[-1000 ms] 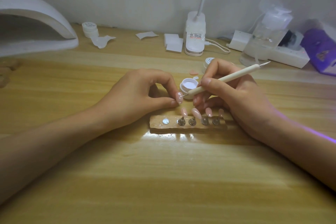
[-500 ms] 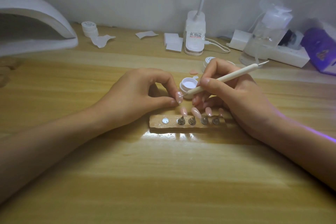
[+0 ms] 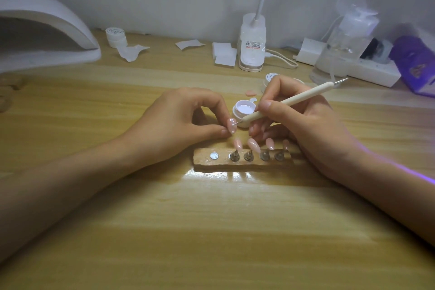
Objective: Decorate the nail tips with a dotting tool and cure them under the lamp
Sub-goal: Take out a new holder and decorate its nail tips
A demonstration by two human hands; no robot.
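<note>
I count six nail tips [image 3: 253, 145], three jars [image 3: 243, 110], one dotting tool [image 3: 294, 100], one holder [image 3: 204, 162], one curing lamp [image 3: 47, 19].

Pump bottle [image 3: 343, 47], power strip [image 3: 376, 73] — back right.

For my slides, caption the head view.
Left hand pinches a pink nail tip; right hand holds a dotting tool to it.

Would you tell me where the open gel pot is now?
Head view: the open gel pot sits mid-table between the left hand and right hand, behind the wooden holder.
</note>
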